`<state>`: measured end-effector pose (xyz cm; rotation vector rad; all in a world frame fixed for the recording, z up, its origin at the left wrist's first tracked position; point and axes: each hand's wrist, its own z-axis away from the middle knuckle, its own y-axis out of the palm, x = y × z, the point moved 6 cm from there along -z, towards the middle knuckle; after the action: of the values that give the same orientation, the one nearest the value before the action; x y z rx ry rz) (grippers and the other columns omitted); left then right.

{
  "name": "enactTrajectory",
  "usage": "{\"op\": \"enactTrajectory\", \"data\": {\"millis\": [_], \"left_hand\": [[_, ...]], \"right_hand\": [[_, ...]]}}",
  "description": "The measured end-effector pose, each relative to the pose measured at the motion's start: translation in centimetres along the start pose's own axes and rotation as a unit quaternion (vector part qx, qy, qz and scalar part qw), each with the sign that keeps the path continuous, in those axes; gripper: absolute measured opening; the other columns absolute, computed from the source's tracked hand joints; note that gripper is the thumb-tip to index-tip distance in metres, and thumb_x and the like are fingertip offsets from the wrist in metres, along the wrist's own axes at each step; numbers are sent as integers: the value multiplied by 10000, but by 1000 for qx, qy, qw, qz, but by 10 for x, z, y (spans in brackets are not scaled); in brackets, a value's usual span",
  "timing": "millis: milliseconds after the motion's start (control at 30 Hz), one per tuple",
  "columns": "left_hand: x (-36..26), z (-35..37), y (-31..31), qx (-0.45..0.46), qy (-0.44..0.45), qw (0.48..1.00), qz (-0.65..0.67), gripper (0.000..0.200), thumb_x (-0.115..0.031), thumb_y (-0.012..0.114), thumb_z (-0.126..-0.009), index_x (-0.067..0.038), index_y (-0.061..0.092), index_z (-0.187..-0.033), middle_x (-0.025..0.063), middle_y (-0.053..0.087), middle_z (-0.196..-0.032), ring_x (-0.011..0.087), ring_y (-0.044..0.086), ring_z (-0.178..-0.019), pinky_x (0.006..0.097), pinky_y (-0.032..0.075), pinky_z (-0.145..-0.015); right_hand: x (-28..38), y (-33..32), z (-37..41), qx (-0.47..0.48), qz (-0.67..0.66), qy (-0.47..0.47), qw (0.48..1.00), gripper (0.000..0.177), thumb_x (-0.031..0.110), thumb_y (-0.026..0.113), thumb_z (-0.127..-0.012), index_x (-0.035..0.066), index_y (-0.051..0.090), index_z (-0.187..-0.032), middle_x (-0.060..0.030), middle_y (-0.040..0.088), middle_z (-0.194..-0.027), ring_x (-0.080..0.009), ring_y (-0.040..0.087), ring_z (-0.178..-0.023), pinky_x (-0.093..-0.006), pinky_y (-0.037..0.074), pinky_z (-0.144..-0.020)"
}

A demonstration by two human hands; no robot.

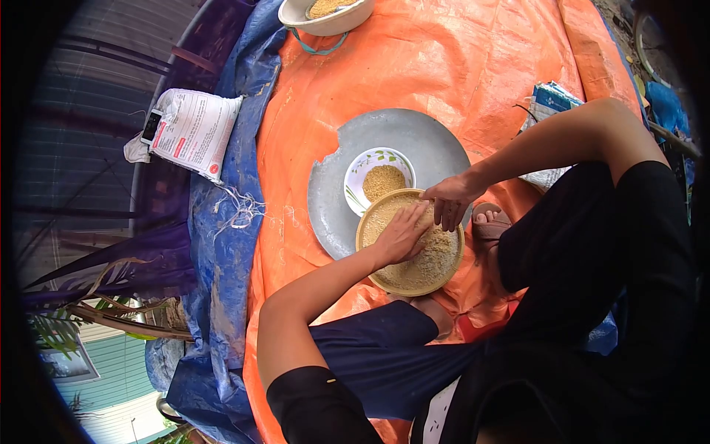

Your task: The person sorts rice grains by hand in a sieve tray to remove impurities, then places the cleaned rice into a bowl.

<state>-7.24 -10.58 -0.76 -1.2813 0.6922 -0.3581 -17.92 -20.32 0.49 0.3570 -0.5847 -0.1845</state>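
A shallow round yellow tray (383, 278), which looks like a sieve, holds pale yellow crumbly grain (438, 253). My left hand (400, 235) lies flat on the grain with its fingers stretched out and nearly together. At the upper right rim is my right hand (452, 198), its fingers bent down over the edge and the thumb reaching left; what lies under the fingers is hidden. The tray overlaps a white bowl (356, 166) with a green leaf pattern, which contains golden grain (384, 181). Beneath both is a large grey metal disc (329, 211) with a jagged notch in its edge.
An orange tarp (414, 66) covers the ground, with a blue tarp (225, 296) along the left. A white basin (336, 24) of grain stands at the top. A printed white sack (196, 133) lies left, near loose strings (238, 211). My sandalled foot (491, 222) is beside the disc.
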Motion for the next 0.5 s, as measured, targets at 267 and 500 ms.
{"op": "enactTrajectory", "data": {"millis": [267, 500], "left_hand": [[18, -1, -6, 28, -21, 999, 26, 620, -329, 660, -831, -44, 451, -1341, 225, 324, -1457, 404, 320, -1352, 468, 278, -1119], [7, 1, 6, 60, 45, 994, 82, 409, -283, 663, -829, -39, 569, -1144, 189, 475, -1269, 363, 487, -1167, 437, 417, -983]], "right_hand": [[-1, -1, 0, -1, -3, -8, 1000, 793, 549, 246, -979, -156, 466, -1267, -319, 566, -1220, -356, 609, -1122, -414, 496, -978], [1, 0, 2, -10, 8, 4, 1000, 815, 564, 193, -984, -144, 479, -1268, -306, 578, -1210, -351, 581, -1158, -403, 464, -1018]]}}
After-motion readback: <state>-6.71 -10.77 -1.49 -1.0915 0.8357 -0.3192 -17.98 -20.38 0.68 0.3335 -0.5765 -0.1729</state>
